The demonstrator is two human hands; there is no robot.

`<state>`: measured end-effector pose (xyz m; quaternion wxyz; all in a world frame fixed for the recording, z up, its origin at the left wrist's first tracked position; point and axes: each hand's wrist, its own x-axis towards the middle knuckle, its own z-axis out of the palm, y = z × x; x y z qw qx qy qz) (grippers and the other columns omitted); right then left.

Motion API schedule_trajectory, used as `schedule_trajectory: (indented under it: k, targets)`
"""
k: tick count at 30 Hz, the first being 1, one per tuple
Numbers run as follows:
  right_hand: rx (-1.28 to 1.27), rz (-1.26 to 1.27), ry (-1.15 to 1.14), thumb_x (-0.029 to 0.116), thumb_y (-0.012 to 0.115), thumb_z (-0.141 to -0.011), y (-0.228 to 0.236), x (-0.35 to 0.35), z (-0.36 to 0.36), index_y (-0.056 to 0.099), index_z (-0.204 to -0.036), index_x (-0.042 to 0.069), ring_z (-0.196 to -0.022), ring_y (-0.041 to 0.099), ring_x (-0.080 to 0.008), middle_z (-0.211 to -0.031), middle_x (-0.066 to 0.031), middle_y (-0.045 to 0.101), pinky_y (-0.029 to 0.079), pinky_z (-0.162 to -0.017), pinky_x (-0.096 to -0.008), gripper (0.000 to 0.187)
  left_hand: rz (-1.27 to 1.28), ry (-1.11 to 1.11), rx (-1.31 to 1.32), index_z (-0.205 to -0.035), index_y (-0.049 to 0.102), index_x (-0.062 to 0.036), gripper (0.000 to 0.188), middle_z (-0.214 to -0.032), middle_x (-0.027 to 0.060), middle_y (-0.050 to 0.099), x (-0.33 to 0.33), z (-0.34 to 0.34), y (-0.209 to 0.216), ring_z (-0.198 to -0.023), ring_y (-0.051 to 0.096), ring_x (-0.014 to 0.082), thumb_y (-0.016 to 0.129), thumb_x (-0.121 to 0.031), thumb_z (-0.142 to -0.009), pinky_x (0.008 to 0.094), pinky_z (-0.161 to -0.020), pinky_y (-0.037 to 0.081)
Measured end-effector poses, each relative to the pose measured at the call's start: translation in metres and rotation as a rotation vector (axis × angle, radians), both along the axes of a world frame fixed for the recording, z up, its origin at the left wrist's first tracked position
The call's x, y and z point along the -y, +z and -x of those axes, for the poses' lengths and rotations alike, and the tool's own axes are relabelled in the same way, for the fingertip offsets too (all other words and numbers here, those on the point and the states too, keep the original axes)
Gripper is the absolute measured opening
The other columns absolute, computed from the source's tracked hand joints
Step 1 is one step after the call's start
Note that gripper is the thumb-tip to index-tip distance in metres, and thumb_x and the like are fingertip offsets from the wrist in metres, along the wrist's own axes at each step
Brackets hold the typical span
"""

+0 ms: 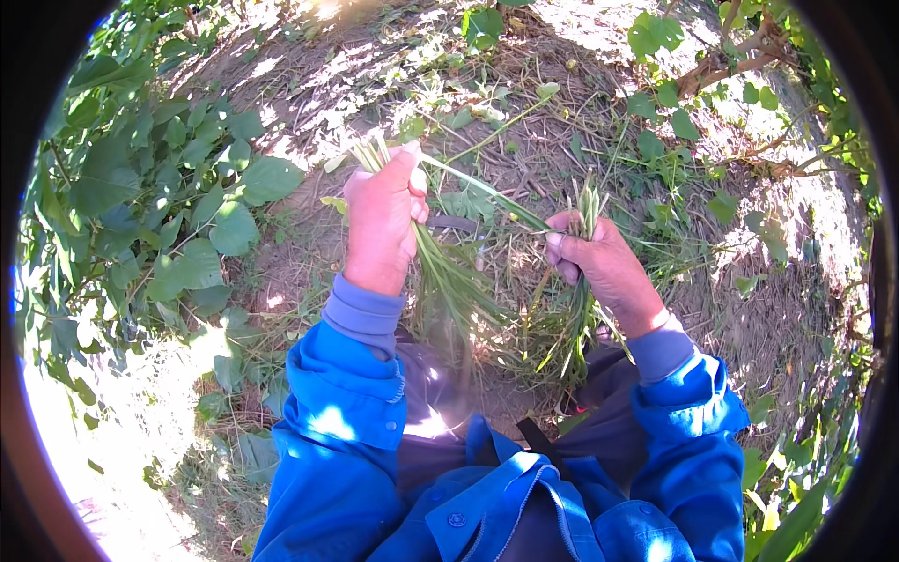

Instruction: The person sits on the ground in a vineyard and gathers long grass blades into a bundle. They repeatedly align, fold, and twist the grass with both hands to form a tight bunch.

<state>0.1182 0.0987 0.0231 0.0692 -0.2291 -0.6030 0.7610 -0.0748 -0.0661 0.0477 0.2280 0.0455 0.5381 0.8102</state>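
My left hand point(386, 217) is closed round a bundle of long green grass blades point(452, 281); their pale cut ends stick up above the fist and the leafy ends hang below. A second, smaller bunch of grass point(579, 314) is gripped in my right hand point(604, 267), its ends poking up past the fingers and its blades drooping beneath. One long blade point(492, 194) stretches between the two hands, pinched at each end. Behind the left bundle, a dark curved strip point(454, 224), perhaps a blade of a tool, lies on the ground, partly hidden.
Broad-leaved green plants point(201, 225) crowd the left side. A woody branch point(735, 61) with leaves reaches in at the upper right. Dry stalks and cut weeds litter the sunlit soil point(309, 103). My bent knees are close below the hands.
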Motion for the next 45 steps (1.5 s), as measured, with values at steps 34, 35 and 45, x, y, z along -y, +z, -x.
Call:
schedule_trajectory:
  k: [34, 35, 45]
  targets:
    - [0.075, -0.208, 0.166, 0.016, 0.065, -0.090, -0.008, 0.006, 0.002, 0.063, -0.090, 0.005, -0.055, 0.047, -0.0051, -0.067, 0.0030, 0.056, 0.036, -0.049, -0.0219, 0.011, 0.057, -0.175, 0.038, -0.087, 0.057, -0.0071, 0.017, -0.060, 0.0009, 0.054, -0.022, -0.034, -0.021, -0.040, 0.041, 0.0070, 0.066, -0.020, -0.093, 0.0220, -0.036, 0.033]
    - [0.067, -0.183, 0.155, 0.016, 0.066, -0.089, -0.007, 0.006, 0.002, 0.063, -0.090, 0.005, -0.055, 0.047, -0.0052, -0.067, 0.0027, 0.056, 0.036, -0.049, -0.0219, 0.011, 0.042, -0.163, 0.042, -0.086, 0.056, -0.0067, 0.017, -0.060, 0.0008, 0.053, -0.021, -0.032, -0.020, -0.040, 0.041, 0.0070, 0.066, -0.019, -0.093, 0.0219, -0.036, 0.032]
    - [0.192, -0.180, 0.146, 0.009, 0.066, -0.087, -0.011, -0.022, -0.004, 0.061, -0.096, 0.005, -0.054, 0.049, -0.0061, -0.070, -0.0005, 0.059, 0.037, -0.047, -0.0224, 0.011, -0.026, 0.185, 0.006, -0.084, 0.054, -0.0061, 0.016, -0.061, 0.0033, 0.053, 0.008, 0.027, -0.005, -0.041, 0.041, 0.0104, 0.062, -0.016, -0.094, 0.0259, -0.038, 0.033]
